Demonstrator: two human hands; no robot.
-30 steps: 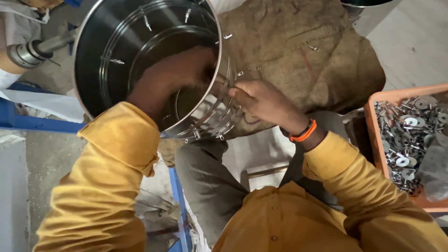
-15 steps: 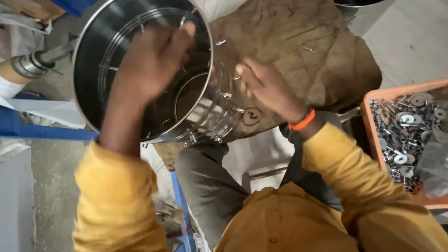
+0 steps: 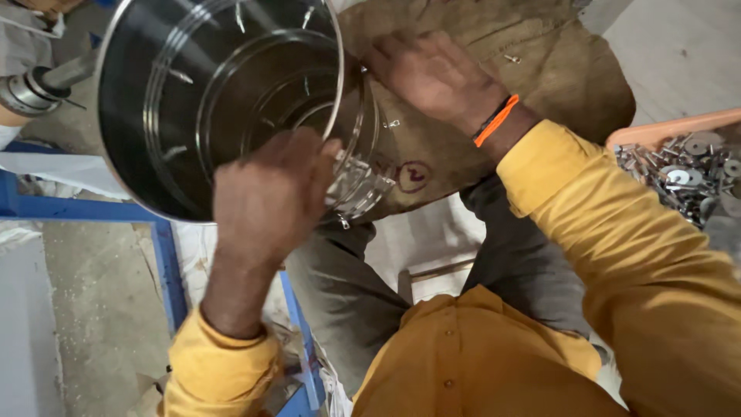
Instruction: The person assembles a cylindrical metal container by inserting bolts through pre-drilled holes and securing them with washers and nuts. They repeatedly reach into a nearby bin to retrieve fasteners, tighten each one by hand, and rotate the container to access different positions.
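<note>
A large shiny steel drum lies tilted on my lap with its open mouth towards me; small rivets stick out of its wall. My left hand grips the near lower rim of the drum, fingers curled over the edge. On the drum's outer right side, at the upper rim, my right hand presses flat with fingers spread; it wears an orange wristband. Brown sacking lies under the drum and my right hand.
An orange tray of metal washers and fasteners sits at the right. A blue metal frame runs along the left, above a concrete floor. A metal machine part shows at the upper left.
My left hand came out of the drum's inside, passed over its mouth and now grips the near rim. My right hand slid up the drum's outer side.
</note>
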